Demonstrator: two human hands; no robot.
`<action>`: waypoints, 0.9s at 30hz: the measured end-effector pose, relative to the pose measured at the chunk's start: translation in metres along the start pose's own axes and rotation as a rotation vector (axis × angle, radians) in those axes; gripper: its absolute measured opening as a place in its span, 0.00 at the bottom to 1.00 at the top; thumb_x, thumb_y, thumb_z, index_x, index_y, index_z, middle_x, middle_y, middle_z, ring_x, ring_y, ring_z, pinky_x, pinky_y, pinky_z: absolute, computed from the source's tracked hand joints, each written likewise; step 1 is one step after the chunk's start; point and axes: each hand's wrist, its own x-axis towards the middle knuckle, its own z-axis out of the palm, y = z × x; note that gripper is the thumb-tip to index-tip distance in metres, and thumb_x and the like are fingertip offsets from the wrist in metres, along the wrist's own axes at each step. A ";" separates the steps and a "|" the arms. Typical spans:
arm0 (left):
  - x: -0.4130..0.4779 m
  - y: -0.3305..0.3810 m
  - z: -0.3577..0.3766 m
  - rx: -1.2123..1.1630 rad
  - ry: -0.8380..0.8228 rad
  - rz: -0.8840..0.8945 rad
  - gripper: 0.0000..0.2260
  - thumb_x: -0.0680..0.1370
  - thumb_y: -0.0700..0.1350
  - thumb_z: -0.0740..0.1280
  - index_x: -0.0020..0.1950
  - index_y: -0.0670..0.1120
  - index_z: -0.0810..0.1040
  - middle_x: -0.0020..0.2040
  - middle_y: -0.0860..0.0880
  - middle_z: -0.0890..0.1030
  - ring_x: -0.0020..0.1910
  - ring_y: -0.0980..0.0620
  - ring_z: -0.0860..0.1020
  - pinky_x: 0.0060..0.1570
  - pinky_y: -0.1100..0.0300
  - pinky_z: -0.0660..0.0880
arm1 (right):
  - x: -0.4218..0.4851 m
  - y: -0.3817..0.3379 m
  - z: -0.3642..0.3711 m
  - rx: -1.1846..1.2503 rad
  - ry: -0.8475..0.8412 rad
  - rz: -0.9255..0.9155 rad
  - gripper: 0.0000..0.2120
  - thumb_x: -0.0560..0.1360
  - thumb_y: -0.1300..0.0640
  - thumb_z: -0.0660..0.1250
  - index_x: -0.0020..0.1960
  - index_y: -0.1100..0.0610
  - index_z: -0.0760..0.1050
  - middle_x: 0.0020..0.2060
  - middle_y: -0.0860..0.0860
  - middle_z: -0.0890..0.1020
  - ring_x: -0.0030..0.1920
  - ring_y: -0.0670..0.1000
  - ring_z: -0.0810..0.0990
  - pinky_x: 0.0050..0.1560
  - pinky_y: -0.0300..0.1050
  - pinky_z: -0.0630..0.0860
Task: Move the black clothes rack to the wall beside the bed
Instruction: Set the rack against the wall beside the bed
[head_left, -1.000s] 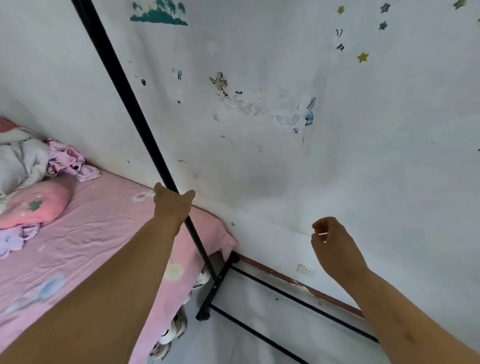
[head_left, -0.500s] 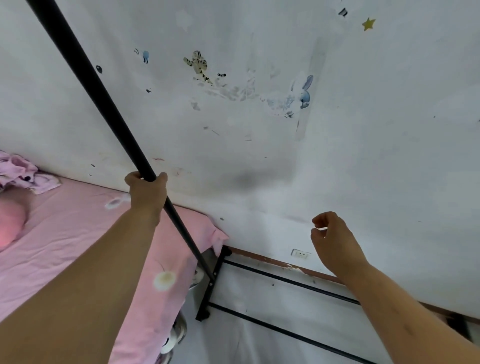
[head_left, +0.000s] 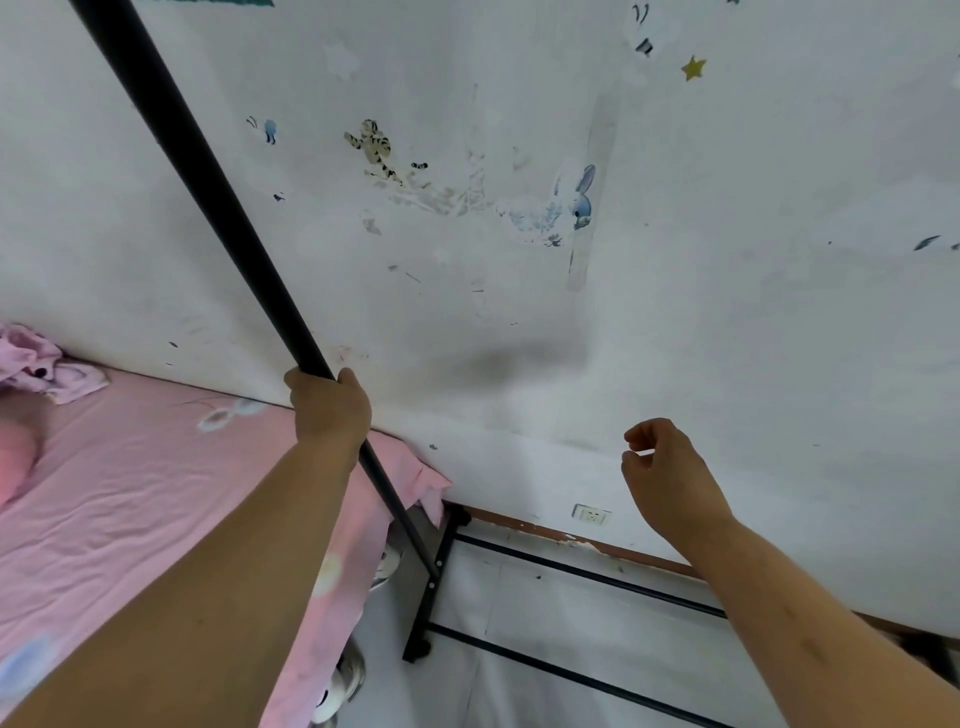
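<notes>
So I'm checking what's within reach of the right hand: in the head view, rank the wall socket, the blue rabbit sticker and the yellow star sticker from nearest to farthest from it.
From the right hand:
1. Wall socket, just below and to its left, low on the wall.
2. Blue rabbit sticker, higher on the wall, above the hand.
3. Yellow star sticker, near the top of the view.

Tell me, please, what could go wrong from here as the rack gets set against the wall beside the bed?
Only the left hand grips the rack's upright pole; the right hand hovers free, so the black clothes rack may twist or tip. Its base foot sits close against the pink sheet at the bed corner and could snag it. Pushed further, the rear bar might scrape the wall or cover the wall socket.
</notes>
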 end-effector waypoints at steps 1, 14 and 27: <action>-0.003 0.001 0.003 -0.009 -0.007 -0.013 0.20 0.78 0.47 0.59 0.67 0.42 0.61 0.66 0.40 0.72 0.59 0.38 0.75 0.56 0.48 0.73 | 0.001 0.001 -0.002 0.002 0.001 0.001 0.07 0.76 0.58 0.60 0.53 0.49 0.69 0.52 0.48 0.76 0.38 0.44 0.77 0.36 0.41 0.69; -0.035 0.005 0.016 0.078 -0.054 -0.004 0.24 0.77 0.38 0.59 0.72 0.42 0.56 0.69 0.39 0.68 0.62 0.37 0.73 0.57 0.47 0.72 | -0.002 0.011 -0.014 0.024 0.009 0.015 0.07 0.76 0.58 0.60 0.53 0.50 0.70 0.52 0.48 0.76 0.37 0.45 0.76 0.37 0.42 0.69; -0.050 -0.012 0.026 -0.002 -0.085 -0.010 0.33 0.73 0.39 0.62 0.75 0.48 0.52 0.69 0.41 0.68 0.63 0.38 0.72 0.62 0.41 0.72 | -0.022 0.022 -0.015 0.039 0.045 0.071 0.07 0.76 0.59 0.60 0.53 0.50 0.70 0.53 0.49 0.76 0.40 0.49 0.77 0.40 0.42 0.69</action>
